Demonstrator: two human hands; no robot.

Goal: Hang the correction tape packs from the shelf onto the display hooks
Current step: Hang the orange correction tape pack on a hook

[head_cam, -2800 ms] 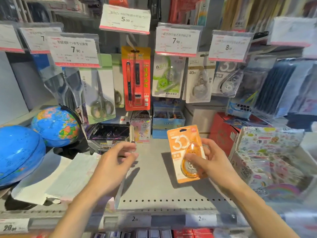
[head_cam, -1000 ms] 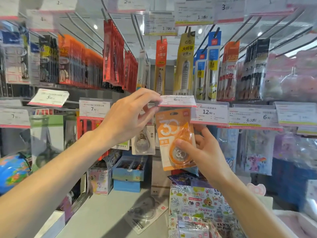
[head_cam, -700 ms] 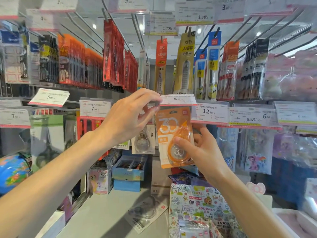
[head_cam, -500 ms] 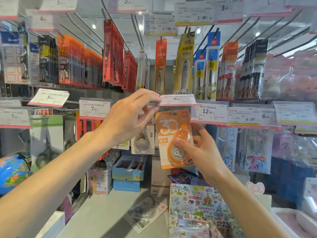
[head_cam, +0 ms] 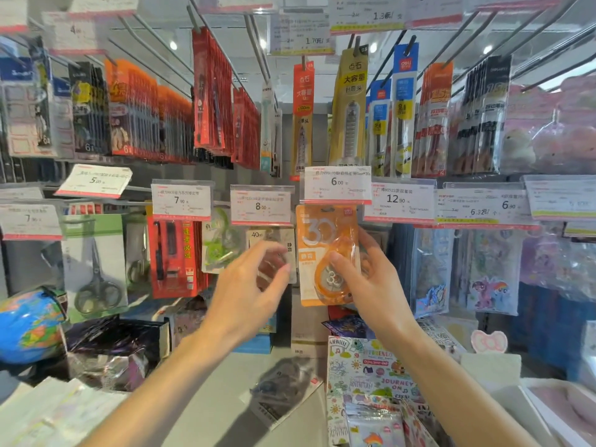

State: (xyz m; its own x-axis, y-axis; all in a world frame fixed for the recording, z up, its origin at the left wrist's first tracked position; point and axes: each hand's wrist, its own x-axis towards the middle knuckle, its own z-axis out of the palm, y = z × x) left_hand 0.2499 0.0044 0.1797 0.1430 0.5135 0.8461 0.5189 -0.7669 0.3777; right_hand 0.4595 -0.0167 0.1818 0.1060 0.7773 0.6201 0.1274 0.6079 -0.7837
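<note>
An orange correction tape pack [head_cam: 317, 240] printed "30" hangs upright just below the 6.00 price tag [head_cam: 337, 184]; the tag hides its top and the hook. My right hand [head_cam: 371, 285] pinches the pack's lower part, thumb on the front and fingers behind. To the left of the pack, my left hand [head_cam: 250, 288] hovers with relaxed fingers and holds nothing. A grey correction tape pack [head_cam: 283, 387] lies flat on the shelf [head_cam: 222, 382] below. A 40m tape pack [head_cam: 277, 238] and a green one [head_cam: 222, 248] hang to the left.
Scissors packs [head_cam: 96, 269] and red pen packs [head_cam: 174, 256] hang further left. A globe [head_cam: 29, 324] stands at the left edge. A printed sticker box [head_cam: 374, 379] sits under my right arm. Rows of pen refill packs [head_cam: 350, 108] hang on long hooks above.
My left hand has let go of the 6.00 price tag and dropped to pack height. The tag has swung down over the hook. The orange pack stays under it in my right hand.
</note>
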